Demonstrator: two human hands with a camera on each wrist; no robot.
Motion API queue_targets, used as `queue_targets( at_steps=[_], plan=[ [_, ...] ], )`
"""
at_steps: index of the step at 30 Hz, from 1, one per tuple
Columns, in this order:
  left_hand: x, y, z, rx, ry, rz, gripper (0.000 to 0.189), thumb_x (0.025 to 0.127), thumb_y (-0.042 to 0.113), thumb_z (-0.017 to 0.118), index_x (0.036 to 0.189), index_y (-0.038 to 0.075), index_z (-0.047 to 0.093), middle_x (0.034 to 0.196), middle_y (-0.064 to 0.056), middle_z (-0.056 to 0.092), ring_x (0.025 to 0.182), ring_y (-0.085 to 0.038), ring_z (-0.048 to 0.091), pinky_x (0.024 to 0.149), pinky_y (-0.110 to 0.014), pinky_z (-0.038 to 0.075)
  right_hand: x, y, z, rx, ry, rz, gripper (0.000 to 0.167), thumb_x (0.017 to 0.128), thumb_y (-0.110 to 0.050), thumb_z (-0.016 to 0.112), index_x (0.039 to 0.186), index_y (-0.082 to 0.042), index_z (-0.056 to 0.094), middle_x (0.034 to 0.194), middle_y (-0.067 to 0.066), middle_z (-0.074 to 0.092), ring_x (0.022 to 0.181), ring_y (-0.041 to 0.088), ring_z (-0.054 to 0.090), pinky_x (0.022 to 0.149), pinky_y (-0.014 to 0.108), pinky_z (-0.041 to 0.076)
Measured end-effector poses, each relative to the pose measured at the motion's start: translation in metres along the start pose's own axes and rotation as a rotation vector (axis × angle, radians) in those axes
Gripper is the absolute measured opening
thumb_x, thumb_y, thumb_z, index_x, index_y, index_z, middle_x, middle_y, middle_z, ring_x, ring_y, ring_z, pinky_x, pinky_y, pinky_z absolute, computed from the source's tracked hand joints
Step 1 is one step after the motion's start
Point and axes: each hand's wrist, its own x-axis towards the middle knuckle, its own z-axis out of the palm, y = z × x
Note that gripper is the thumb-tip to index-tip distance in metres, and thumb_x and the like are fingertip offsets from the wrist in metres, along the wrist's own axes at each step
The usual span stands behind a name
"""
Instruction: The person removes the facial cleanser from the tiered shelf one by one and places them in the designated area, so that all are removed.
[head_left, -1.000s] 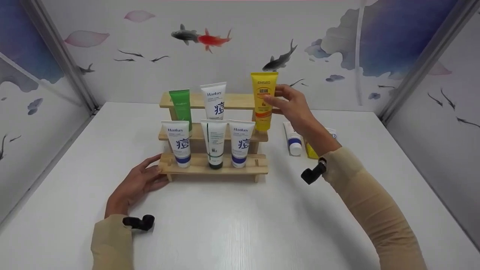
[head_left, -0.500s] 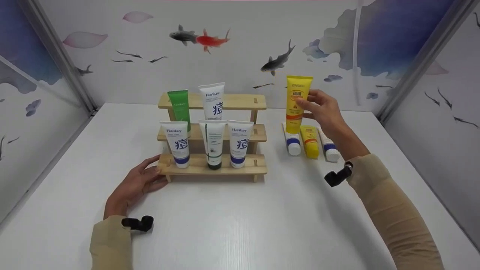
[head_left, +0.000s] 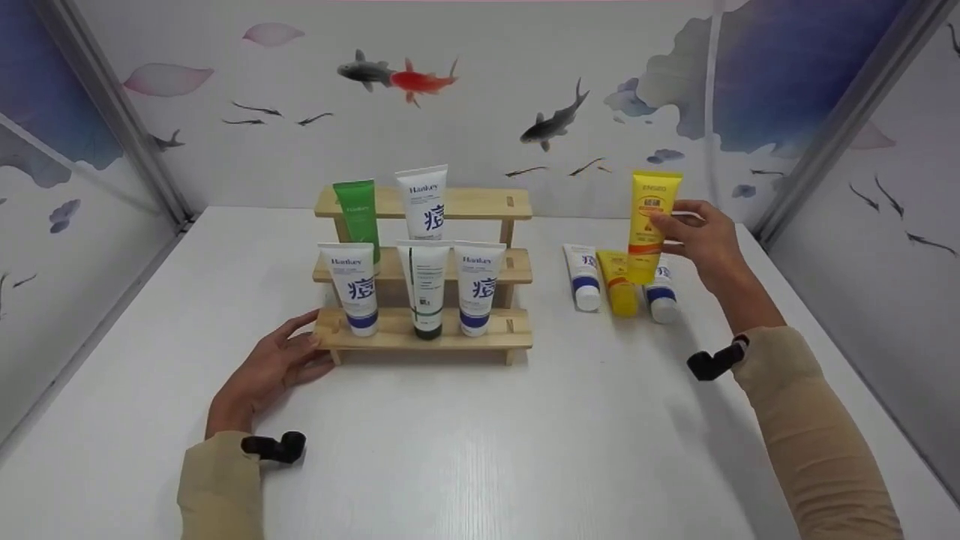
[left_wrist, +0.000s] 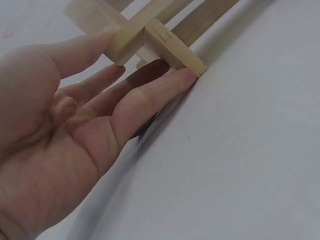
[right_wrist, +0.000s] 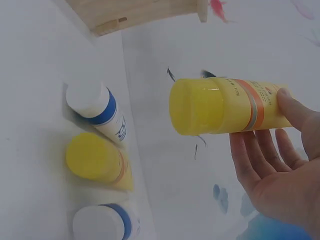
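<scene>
My right hand point(head_left: 705, 240) holds a yellow cream tube point(head_left: 652, 229) cap down, thumb in front and fingers behind. In the right wrist view the tube's yellow cap point(right_wrist: 195, 106) points away from the fingers. Below it on the table lie a white tube point(head_left: 583, 277), another yellow tube point(head_left: 619, 283) and a second white tube point(head_left: 661, 292), partly covered by the held tube. My left hand point(head_left: 270, 367) grips the lower left end of a three-tier wooden rack point(head_left: 424, 341). In the left wrist view its thumb point(left_wrist: 82, 55) is on the shelf end and fingertips reach the rack's leg point(left_wrist: 175, 47).
The bottom tier carries white tubes at left point(head_left: 354, 289), middle point(head_left: 426, 289) and right point(head_left: 480, 289). Behind stand a green tube point(head_left: 358, 221) and another white tube point(head_left: 424, 201). Printed wall panels point(head_left: 480, 97) enclose the white table point(head_left: 465, 442) at the back and sides.
My right hand has carried the yellow tube from the rack's upper right side rightward and down, over the lying tubes. My left hand has stayed at the rack's end.
</scene>
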Motion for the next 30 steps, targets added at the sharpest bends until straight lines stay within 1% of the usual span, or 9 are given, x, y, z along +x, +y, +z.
queue_targets(
  at_steps=[2, 4, 7, 14, 19, 23, 26, 28, 30],
  plan=[
    [0.000, 0.000, 0.000, 0.002, -0.003, 0.007, 0.072, 0.105, 0.029, 0.054, 0.163, 0.020, 0.012, 0.162, -0.025, 0.028, 0.125, -0.016, 0.060, 0.106, -0.032, 0.053, 0.001, 0.006, -0.007, 0.009, 0.018, 0.000, 0.078, 0.083, -0.056, 0.070, 0.145, -0.016, 0.043, 0.128, -0.003, 0.060, 0.109, 0.009, 0.064, 0.090, 0.017, 0.058],
    [0.001, 0.000, 0.000, 0.007, -0.004, 0.012, 0.072, 0.105, 0.030, 0.053, 0.163, 0.019, 0.011, 0.162, -0.026, 0.027, 0.124, -0.016, 0.060, 0.106, -0.032, 0.053, 0.002, 0.013, -0.013, 0.015, 0.035, 0.001, 0.077, 0.082, -0.056, 0.071, 0.143, -0.017, 0.045, 0.122, -0.006, 0.061, 0.104, 0.007, 0.064, 0.086, 0.015, 0.059],
    [0.000, 0.000, 0.000, 0.015, -0.004, 0.013, 0.072, 0.105, 0.031, 0.053, 0.163, 0.019, 0.011, 0.162, -0.026, 0.027, 0.125, -0.017, 0.060, 0.106, -0.032, 0.053, 0.004, 0.022, -0.022, 0.009, 0.057, 0.018, 0.078, 0.082, -0.058, 0.070, 0.144, -0.018, 0.044, 0.118, -0.009, 0.060, 0.103, 0.006, 0.063, 0.086, 0.015, 0.058],
    [0.000, 0.001, 0.001, 0.008, -0.005, 0.005, 0.077, 0.103, 0.033, 0.056, 0.163, 0.019, 0.011, 0.163, -0.025, 0.026, 0.126, -0.017, 0.059, 0.107, -0.032, 0.053, 0.007, 0.040, -0.037, -0.031, 0.105, 0.082, 0.089, 0.082, -0.063, 0.066, 0.154, -0.019, 0.038, 0.115, -0.013, 0.057, 0.104, 0.004, 0.060, 0.093, 0.017, 0.056],
    [0.000, 0.001, 0.000, 0.002, -0.003, 0.000, 0.077, 0.102, 0.033, 0.058, 0.163, 0.019, 0.012, 0.164, -0.022, 0.026, 0.125, -0.015, 0.059, 0.106, -0.031, 0.053, 0.009, 0.053, -0.046, -0.071, 0.137, 0.128, 0.089, 0.083, -0.066, 0.064, 0.154, -0.019, 0.038, 0.115, -0.013, 0.056, 0.103, 0.005, 0.059, 0.093, 0.016, 0.055],
    [0.001, 0.000, -0.001, -0.008, -0.004, -0.006, 0.079, 0.101, 0.035, 0.060, 0.163, 0.020, 0.013, 0.164, -0.022, 0.027, 0.124, -0.015, 0.060, 0.105, -0.031, 0.053, 0.012, 0.065, -0.053, -0.080, 0.150, 0.180, 0.090, 0.083, -0.067, 0.063, 0.155, -0.019, 0.037, 0.125, -0.006, 0.054, 0.115, 0.013, 0.057, 0.108, 0.027, 0.052],
    [0.001, -0.001, -0.001, -0.010, -0.001, -0.008, 0.079, 0.101, 0.036, 0.060, 0.163, 0.021, 0.013, 0.164, -0.021, 0.027, 0.124, -0.014, 0.060, 0.105, -0.031, 0.054, 0.013, 0.077, -0.058, -0.037, 0.153, 0.234, 0.092, 0.083, -0.068, 0.063, 0.157, -0.020, 0.034, 0.143, 0.006, 0.048, 0.128, 0.020, 0.051, 0.118, 0.036, 0.043],
    [0.001, -0.001, -0.001, -0.008, -0.006, -0.004, 0.079, 0.101, 0.036, 0.060, 0.163, 0.021, 0.012, 0.164, -0.021, 0.026, 0.124, -0.014, 0.060, 0.105, -0.031, 0.053, 0.015, 0.086, -0.061, -0.008, 0.163, 0.273, 0.093, 0.083, -0.068, 0.062, 0.157, -0.021, 0.032, 0.154, 0.010, 0.039, 0.133, 0.022, 0.047, 0.120, 0.036, 0.040],
    [0.001, -0.002, -0.001, -0.006, -0.007, 0.001, 0.078, 0.101, 0.035, 0.059, 0.163, 0.020, 0.012, 0.164, -0.021, 0.026, 0.125, -0.014, 0.059, 0.106, -0.031, 0.053, 0.016, 0.094, -0.063, 0.005, 0.176, 0.310, 0.092, 0.085, -0.067, 0.061, 0.158, -0.021, 0.030, 0.161, 0.011, 0.032, 0.135, 0.022, 0.045, 0.121, 0.036, 0.040]
  ],
)
